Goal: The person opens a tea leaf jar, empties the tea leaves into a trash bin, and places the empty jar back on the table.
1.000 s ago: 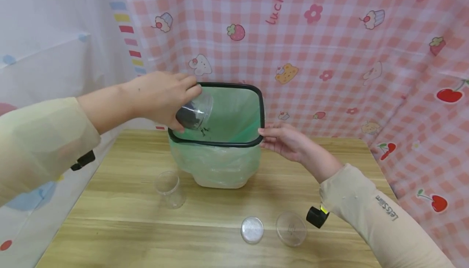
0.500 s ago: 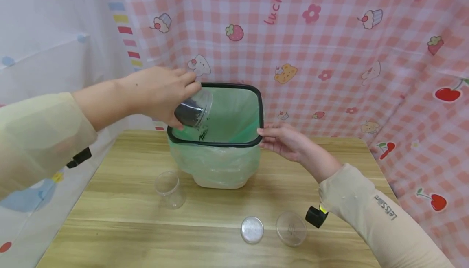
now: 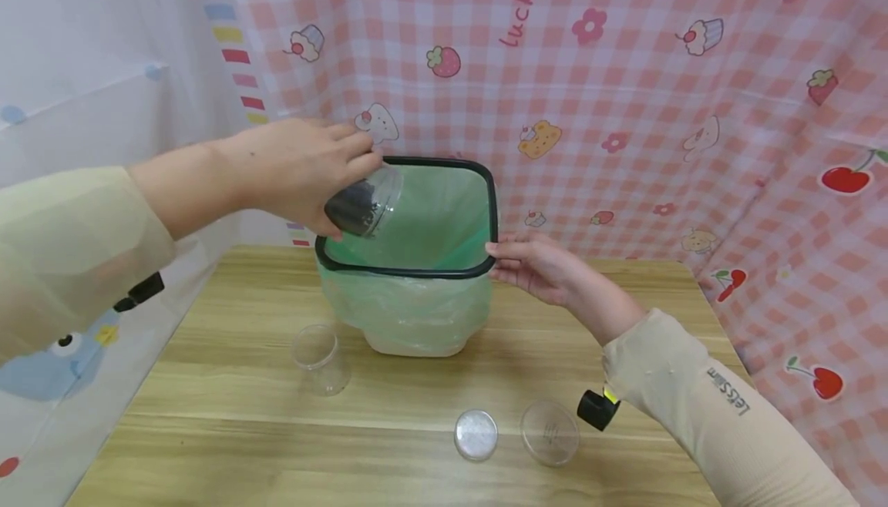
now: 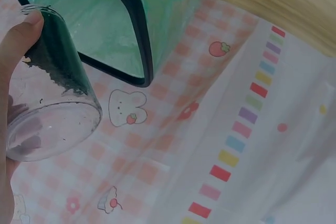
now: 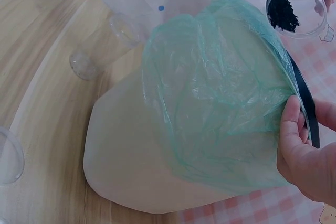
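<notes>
My left hand (image 3: 298, 172) grips a clear plastic jar (image 3: 390, 187), tilted with its mouth over the bin. Dark loose shreds (image 5: 283, 13) lie along the jar's lower side, as the right wrist view also shows. The trash bin (image 3: 416, 347) stands on the table, pale with a green liner bag (image 3: 409, 310) folded over its outside and a black rim (image 3: 409, 270). At the bin's right corner my right hand (image 3: 537, 264) pinches the rim, thumb and fingers on either side of it.
On the wooden table (image 3: 243, 445), an uncovered clear jar (image 3: 324, 368) stands front left of the bin. A silvery round lid (image 3: 475, 435) and a clear round lid (image 3: 549, 434) lie at the front right. A checked pink cloth (image 3: 472, 106) hangs close behind.
My left hand and the jar have shifted slightly up and left. Dark shreds were falling into the bin earlier; now none show in the air below the jar. My right hand keeps its place.
</notes>
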{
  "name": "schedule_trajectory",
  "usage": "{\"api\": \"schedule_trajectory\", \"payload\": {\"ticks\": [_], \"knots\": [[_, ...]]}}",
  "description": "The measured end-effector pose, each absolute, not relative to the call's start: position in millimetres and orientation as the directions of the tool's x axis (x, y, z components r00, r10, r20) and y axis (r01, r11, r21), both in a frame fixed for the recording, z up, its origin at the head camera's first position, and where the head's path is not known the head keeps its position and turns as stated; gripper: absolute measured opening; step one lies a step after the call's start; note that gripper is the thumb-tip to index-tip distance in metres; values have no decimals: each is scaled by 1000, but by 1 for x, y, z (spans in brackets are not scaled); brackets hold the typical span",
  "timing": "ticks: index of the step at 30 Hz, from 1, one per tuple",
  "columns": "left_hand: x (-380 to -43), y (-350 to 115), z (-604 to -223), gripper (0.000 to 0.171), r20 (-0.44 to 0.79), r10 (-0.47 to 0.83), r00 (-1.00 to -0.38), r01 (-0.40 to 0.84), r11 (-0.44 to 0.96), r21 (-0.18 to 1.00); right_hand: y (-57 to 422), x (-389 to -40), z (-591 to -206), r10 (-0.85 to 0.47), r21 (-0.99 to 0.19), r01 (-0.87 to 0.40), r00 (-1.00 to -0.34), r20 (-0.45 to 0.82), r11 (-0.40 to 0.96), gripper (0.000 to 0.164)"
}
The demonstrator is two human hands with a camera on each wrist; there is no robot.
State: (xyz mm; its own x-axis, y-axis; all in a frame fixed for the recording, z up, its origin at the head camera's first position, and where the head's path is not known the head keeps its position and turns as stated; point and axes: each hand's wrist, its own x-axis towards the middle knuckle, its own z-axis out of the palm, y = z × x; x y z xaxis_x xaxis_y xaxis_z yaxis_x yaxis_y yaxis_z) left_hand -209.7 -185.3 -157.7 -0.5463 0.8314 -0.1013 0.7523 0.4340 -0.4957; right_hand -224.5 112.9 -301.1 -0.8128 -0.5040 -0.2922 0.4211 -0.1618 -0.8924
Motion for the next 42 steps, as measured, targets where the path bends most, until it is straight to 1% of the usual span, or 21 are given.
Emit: {"api": "schedule_trajectory", "payload": {"ticks": [4,11,17,20,26,34,42], "knots": [[-211,-183,-154,93,-124,838,-531,759,406,-509,113,-225,-301,-496,-893,421,-816,-297,-158,3],[-215,-181,-153,93,-154,841,-519,778,389,-494,113,-224,-301,-494,-894,418,-818,-295,-158,3],[-220,-181,-155,96,-176,824,-538,772,399,-494,112,-224,-302,-492,-893,420,-818,-296,-161,7],[-222,-181,-156,97,-174,827,-534,768,389,-509,112,-224,-302,-491,-894,417,-820,-294,-161,7],[-224,-178,-155,94,-157,848,-506,768,359,-530,113,-224,-302,-493,-897,412,-821,-288,-161,6],[-225,-174,-153,91,-164,847,-506,752,340,-565,113,-224,-302,-491,-899,405,-824,-282,-163,6],[-226,-170,-152,88,-192,852,-487,755,299,-583,112,-224,-301,-496,-895,417,-818,-292,-160,5]]}}
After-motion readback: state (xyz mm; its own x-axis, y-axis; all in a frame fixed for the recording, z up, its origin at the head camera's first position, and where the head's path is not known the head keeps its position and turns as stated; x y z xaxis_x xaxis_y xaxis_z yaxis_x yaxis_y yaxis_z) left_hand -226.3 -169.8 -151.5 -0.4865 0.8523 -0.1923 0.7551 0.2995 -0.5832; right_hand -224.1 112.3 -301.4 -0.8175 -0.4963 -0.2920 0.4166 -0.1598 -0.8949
